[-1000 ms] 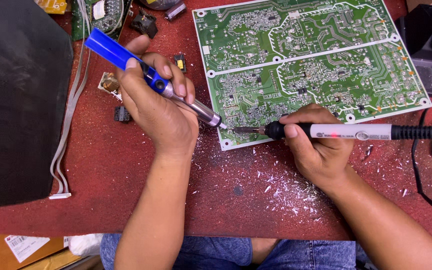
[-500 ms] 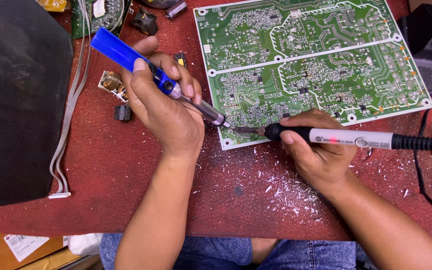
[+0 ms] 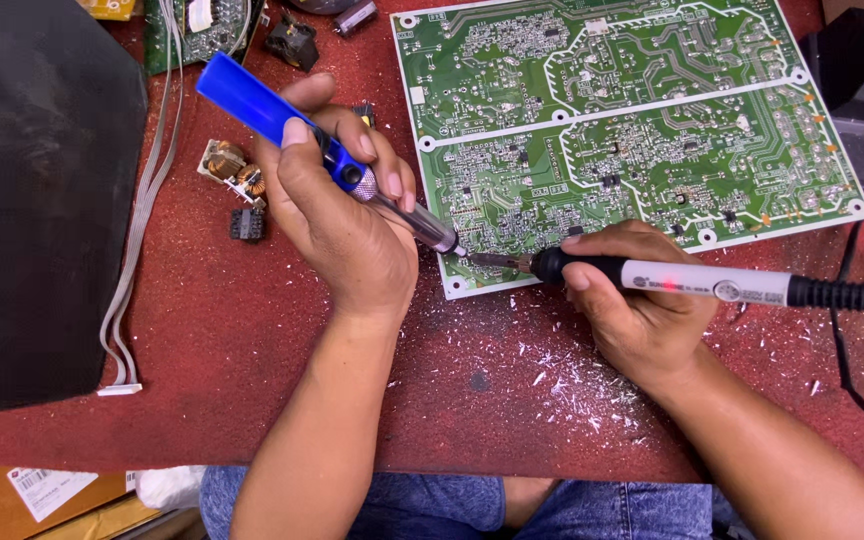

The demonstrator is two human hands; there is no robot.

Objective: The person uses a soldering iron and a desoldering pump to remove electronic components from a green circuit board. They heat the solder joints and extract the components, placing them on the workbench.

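two coils, black panel, ribbon cable beside left hand

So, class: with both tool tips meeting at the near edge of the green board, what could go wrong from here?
1. The soldering iron tip sits close to the left hand; a slip might burn its fingers.
2. The circuit board lies loose, so pressure from the desoldering pump could shift it.

The circuit board lies on the table, loose components seemingly to its left.
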